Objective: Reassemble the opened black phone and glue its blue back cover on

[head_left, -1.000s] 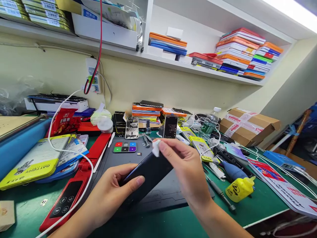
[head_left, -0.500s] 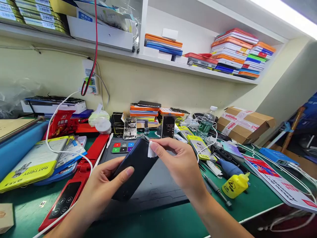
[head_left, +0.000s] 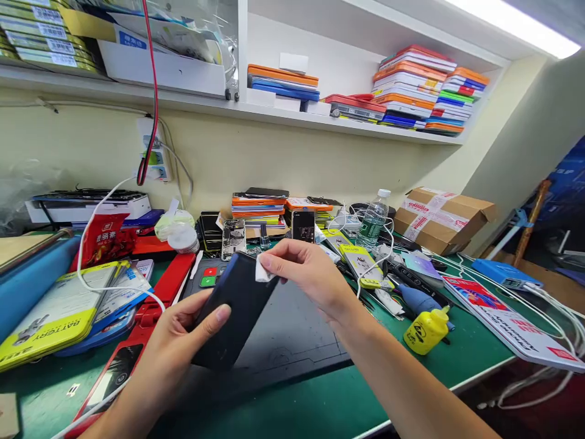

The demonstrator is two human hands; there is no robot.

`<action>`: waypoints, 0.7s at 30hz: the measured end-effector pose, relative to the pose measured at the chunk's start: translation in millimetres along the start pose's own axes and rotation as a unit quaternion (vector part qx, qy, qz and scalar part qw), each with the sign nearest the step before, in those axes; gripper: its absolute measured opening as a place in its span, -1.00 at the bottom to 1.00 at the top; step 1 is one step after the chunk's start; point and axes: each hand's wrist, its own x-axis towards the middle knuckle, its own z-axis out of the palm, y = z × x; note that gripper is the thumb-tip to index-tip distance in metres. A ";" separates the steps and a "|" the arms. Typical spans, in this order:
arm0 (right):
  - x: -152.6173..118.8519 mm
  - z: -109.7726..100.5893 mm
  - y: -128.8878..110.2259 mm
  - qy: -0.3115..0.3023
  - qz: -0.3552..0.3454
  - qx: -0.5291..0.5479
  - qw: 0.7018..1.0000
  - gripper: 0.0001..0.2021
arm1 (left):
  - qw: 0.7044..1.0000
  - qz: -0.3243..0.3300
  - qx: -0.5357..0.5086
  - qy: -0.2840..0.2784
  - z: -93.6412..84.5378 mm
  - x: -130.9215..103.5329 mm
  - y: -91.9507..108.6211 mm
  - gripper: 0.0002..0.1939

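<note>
A dark phone-shaped device (head_left: 237, 311) is tilted above the dark work mat (head_left: 297, 329). My left hand (head_left: 183, 341) grips its left side, with the thumb lying across the dark face. At the device's upper right corner, my right hand (head_left: 306, 274) pinches a small white piece of cloth or tissue (head_left: 262, 269) against the edge. The fingers behind the device are partly hidden. Beyond my hands, an opened phone (head_left: 233, 236) and a phone with a lit screen (head_left: 303, 226) lean upright.
A yellow bottle (head_left: 426, 331) and a blue blower (head_left: 419, 300) are at the right. Battery packs (head_left: 59, 311) and a red tool (head_left: 114, 378) lie left, crossed by a white cable. A water bottle (head_left: 373, 222) and cardboard box (head_left: 441, 219) stand behind.
The view has shifted, so most of the scene sits further left. My hands still hold the device and the white piece at its upper corner, with little change between them.
</note>
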 end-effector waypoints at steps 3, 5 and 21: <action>-4.4 3.5 13.6 0.064 0.029 0.110 0.991 -0.82 | 0.997 -0.021 -0.070 0.029 -1.2 6.2 2.3 -0.45; -6.7 7.3 21.2 0.105 0.037 0.183 0.977 -0.81 | 0.993 -0.030 -0.102 0.053 -0.5 9.4 3.5 -0.42; -34.4 76.9 52.4 0.193 0.047 0.181 0.963 -0.76 | 0.984 -0.053 -0.148 0.078 -2.0 11.5 1.8 -0.50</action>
